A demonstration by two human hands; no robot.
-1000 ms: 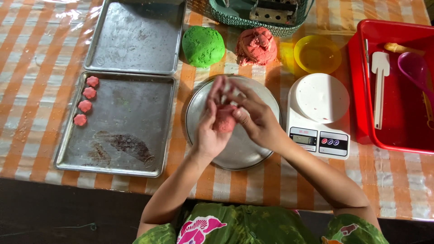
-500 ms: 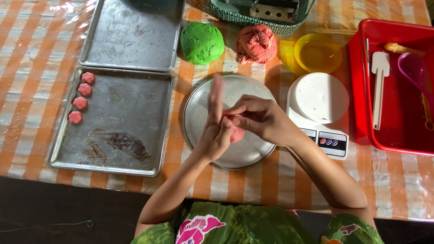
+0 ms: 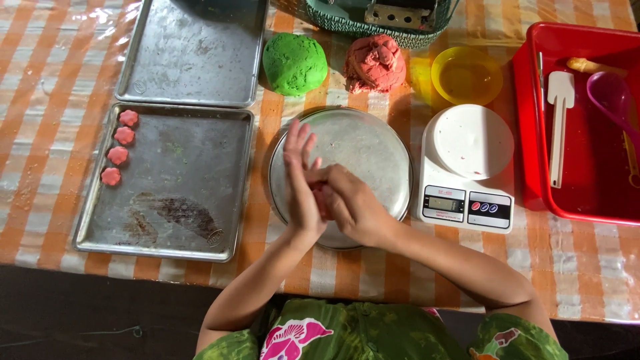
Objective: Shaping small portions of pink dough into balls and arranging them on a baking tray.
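Note:
My left hand (image 3: 301, 180) and my right hand (image 3: 353, 203) are pressed palm to palm over a round metal plate (image 3: 373, 150), with a small piece of pink dough (image 3: 323, 197) just showing between them. My left fingers point away from me, slightly spread. A green dough ball (image 3: 294, 63) and a larger pink dough lump (image 3: 375, 63) lie beyond the plate. Several small pink dough pieces (image 3: 119, 155) stand in a column on the left side of the near baking tray (image 3: 167, 220).
A second, bare baking tray (image 3: 193, 50) lies behind the first. Right of the plate stand a white kitchen scale (image 3: 470, 167) and a yellow bowl (image 3: 467, 75). A red tub (image 3: 587, 193) at the right edge holds a white spatula (image 3: 559, 123) and a purple scoop (image 3: 610, 100). A green basket (image 3: 373, 17) is at the back.
My hands have slid against each other around the pink dough and drifted toward the plate's near left side; my right hand now lies lower across the left palm.

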